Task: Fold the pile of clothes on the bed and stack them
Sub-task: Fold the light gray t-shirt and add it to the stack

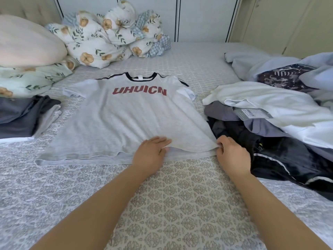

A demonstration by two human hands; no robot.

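A light grey T-shirt (126, 120) with red letters and a black collar lies spread front-up in the middle of the bed (180, 204). My left hand (150, 153) holds its hem near the middle, fingers on top and thumb under the edge. My right hand (230, 154) pinches the shirt's lower right corner. To the right lies the unfolded pile of clothes (270, 123), with white, grey and dark pieces. A stack of folded dark grey clothes (23, 116) sits at the left.
A floral duvet (111, 35) is bunched at the head of the bed, next to pillows (27, 46) at the far left. A dark garment with white piping (288, 159) lies close to my right hand. White wardrobe doors stand behind the bed.
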